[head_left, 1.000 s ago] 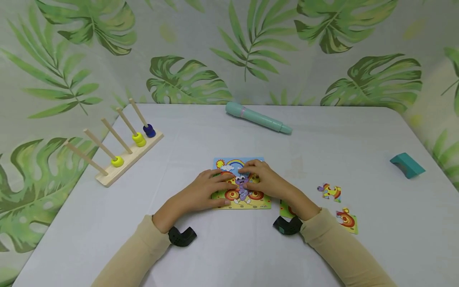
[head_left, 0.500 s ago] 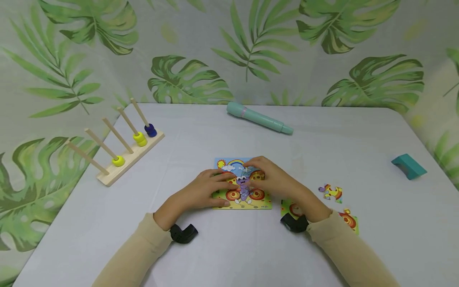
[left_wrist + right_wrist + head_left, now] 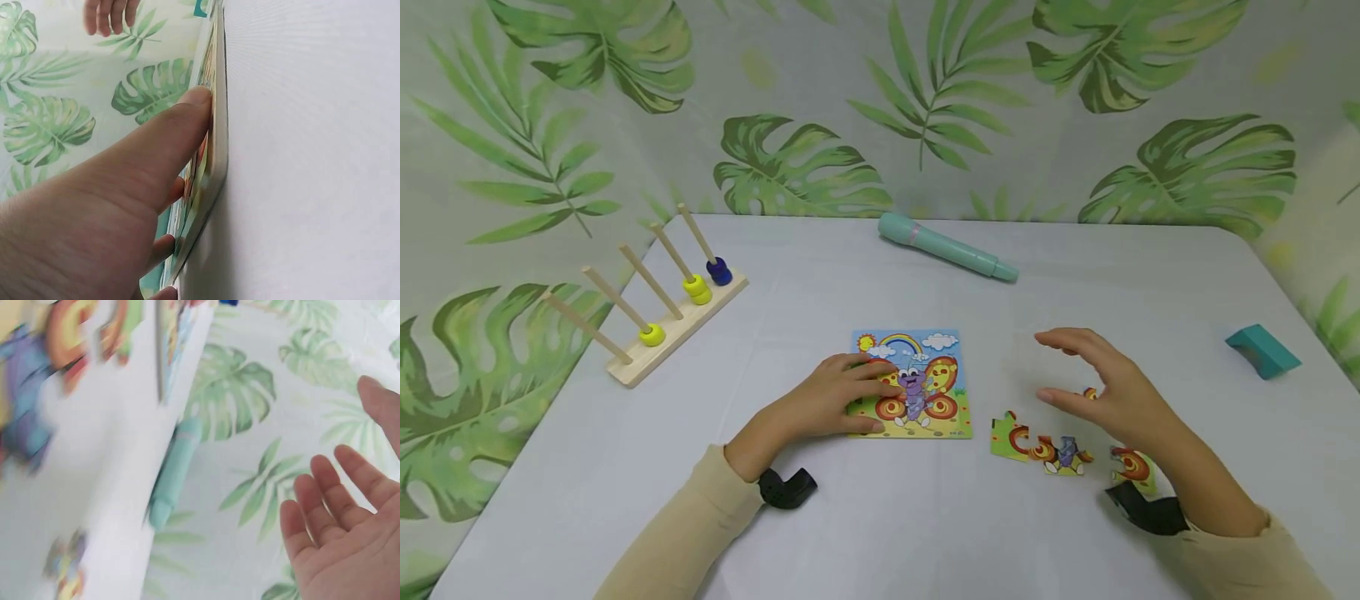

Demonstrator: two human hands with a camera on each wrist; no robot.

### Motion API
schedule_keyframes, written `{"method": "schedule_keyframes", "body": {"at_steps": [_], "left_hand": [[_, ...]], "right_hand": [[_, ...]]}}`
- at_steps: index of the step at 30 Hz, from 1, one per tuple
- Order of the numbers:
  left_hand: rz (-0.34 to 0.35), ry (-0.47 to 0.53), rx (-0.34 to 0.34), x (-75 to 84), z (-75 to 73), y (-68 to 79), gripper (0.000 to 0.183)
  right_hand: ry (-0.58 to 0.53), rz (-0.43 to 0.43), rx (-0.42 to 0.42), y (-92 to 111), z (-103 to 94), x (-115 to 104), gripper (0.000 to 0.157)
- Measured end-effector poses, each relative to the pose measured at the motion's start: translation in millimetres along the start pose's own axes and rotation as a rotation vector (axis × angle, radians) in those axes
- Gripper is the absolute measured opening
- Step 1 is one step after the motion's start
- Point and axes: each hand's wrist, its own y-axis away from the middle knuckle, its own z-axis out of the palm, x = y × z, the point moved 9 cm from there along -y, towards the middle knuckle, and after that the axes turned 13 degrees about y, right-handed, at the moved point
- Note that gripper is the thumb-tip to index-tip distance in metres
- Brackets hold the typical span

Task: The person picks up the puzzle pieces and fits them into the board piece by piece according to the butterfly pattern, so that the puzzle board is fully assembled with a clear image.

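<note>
A puzzle board point(image 3: 936, 379) with a whole butterfly picture lies flat on the table in the head view. My left hand point(image 3: 823, 398) rests on its left side, fingers spread over the picture. In the left wrist view the thumb point(image 3: 187, 115) touches the face of the board near its edge. To the right, my right hand point(image 3: 1123, 400) hovers with thumb and fingers apart and nothing between them. Below it are loose jigsaw pieces: a green-and-red corner piece point(image 3: 1009, 437), a piece with purple butterfly body point(image 3: 1066, 455) and a red-swirl piece point(image 3: 1135, 467). Another is mostly hidden behind the hand.
A wooden peg stand point(image 3: 681, 329) with yellow and blue beads stands at the left. At the back lies a mint-green toy microphone-like stick point(image 3: 947, 247). A teal arch block point(image 3: 1262, 350) sits near the right edge. A leaf-print cloth hangs behind the table.
My right hand has left the board and moved right, over the loose pieces, uncovering the picture's right side. The left hand stays on the board.
</note>
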Motion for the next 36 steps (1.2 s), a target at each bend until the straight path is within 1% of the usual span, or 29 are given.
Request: {"method": "schedule_keyframes", "body": {"at_steps": [3,7,11,15,20,23,25,31,36], "left_hand": [[0.0,-0.003,-0.002,0.5,-0.1,0.0,0.047],[-0.007,-0.004,-0.009,-0.1,0.5,0.1,0.047],[-0.021,-0.002,-0.02,-1.4,1.8,-0.2,0.047],[-0.026,0.0,-0.021,-1.9,2.4,-0.1,0.047],[-0.036,0.004,-0.02,-1.3,1.9,0.4,0.047],[-0.038,0.015,-0.017,-0.5,1.0,1.0,0.047],[-0.036,0.021,-0.014,0.0,0.4,1.3,0.047],[-0.028,0.029,-0.009,-0.1,0.9,1.0,0.047],[-0.031,0.022,-0.01,-2.8,2.7,1.0,0.047]], "right_hand": [[0.018,0.072,0.025,17,-5.7,19,0.064],[0.01,0.183,0.008,34,-4.0,41,0.062],[-0.014,0.247,-0.041,43,3.6,58,0.061],[-0.017,0.296,-0.121,50,14.3,75,0.063],[0.0,0.304,-0.202,56,26.8,93,0.066],[-0.014,0.306,-0.229,58,31.4,100,0.068],[0.001,0.312,-0.246,59,32.6,103,0.069],[0.075,0.279,-0.256,59,31.4,105,0.065],[0.111,0.285,-0.236,60,30.4,107,0.054]]}}
